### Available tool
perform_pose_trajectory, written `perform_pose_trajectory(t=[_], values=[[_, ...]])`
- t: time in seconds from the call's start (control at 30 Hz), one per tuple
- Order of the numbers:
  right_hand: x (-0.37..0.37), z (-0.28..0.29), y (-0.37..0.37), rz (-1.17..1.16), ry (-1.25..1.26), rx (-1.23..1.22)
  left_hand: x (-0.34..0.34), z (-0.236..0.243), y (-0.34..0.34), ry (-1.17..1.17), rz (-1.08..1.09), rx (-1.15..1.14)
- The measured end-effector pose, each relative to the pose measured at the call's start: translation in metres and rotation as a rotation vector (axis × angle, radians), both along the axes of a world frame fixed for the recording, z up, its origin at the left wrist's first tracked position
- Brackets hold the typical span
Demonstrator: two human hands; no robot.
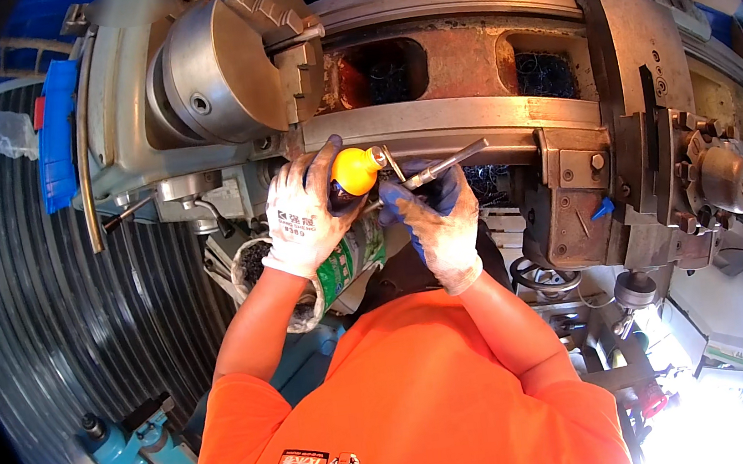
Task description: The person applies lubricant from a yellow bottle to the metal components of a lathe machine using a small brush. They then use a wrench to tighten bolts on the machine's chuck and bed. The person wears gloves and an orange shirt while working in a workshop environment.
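Note:
In front of the lathe bed, my gloved left hand (301, 212) is wrapped round a rounded yellow-orange object (355, 170) with a short metal-coloured end pointing right; its lower part is hidden by my fingers. Close beside it, my gloved right hand (439, 224) grips a slim metal rod tool (451, 161) with a thicker collar. The rod slants up to the right. A short thin metal bar (394, 163) stands near the collar; whether it is joined to the rod I cannot tell.
A large lathe chuck (221, 75) is at the upper left, the carriage (583, 199) with its handwheel (546, 276) at right. Below my left hand is a green-and-white sack (339, 268) with dark contents. A teal machine (144, 450) is at lower left; a bright lamp glares at lower right.

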State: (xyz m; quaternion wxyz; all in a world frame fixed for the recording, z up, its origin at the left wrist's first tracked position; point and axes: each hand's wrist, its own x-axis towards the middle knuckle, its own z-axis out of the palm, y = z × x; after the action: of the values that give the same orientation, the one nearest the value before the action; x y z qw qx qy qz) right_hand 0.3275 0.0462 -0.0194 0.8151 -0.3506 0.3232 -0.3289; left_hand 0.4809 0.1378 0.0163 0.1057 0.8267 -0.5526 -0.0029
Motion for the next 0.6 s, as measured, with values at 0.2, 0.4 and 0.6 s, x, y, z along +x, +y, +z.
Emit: perform_pose_trajectory(t=[0.2,0.4,0.6], values=[[0.0016,-0.0094,0.0011,0.012,0.032,-0.069,0.0018,-0.0014,-0.0001,0.0,0.0,0.006],[0.002,-0.0077,-0.0007,0.028,0.023,-0.037,0.0043,-0.002,0.0,0.011,0.007,0.01],[0.0052,-0.0087,-0.0009,0.036,0.034,-0.028,0.0046,-0.0001,-0.0026,-0.002,-0.001,-0.001]])
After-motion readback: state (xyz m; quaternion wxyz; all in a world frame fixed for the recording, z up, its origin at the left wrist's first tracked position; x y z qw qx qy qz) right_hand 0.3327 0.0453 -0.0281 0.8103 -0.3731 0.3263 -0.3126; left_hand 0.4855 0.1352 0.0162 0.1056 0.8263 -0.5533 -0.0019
